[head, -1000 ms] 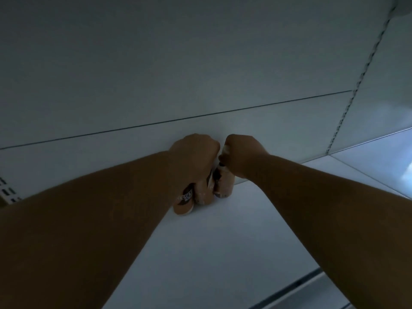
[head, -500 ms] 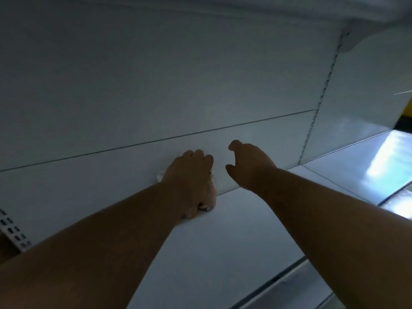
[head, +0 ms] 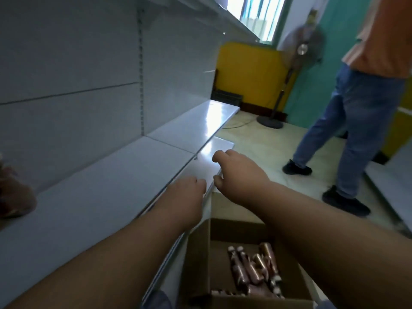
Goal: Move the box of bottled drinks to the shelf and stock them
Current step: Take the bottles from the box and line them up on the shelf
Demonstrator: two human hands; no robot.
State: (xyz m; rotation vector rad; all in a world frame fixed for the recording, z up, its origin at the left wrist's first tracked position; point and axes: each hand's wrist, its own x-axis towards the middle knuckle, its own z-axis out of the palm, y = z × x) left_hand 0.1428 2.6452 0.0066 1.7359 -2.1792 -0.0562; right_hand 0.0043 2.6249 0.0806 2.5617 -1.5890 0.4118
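Both hands are empty, fingers loosely curled: the left hand (head: 187, 192) over the white metal shelf (head: 93, 197) edge, the right hand (head: 239, 175) above the open brown cardboard box (head: 198, 259) on the floor below. Inside lie pinkish-brown bottled drinks (head: 252, 270). At the frame's left edge, blurred bottles (head: 13, 192) sit on the shelf. A bystander in jeans (head: 356, 121) stands on the pale tiled floor (head: 263, 148).

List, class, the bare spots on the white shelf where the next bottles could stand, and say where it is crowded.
The shelf is bare from the blurred bottles at its far left edge across to the seam and onto the shiny right section. Crowded: that left corner, and the box below the front edge, where bottles lie heaped. Both hands are empty.
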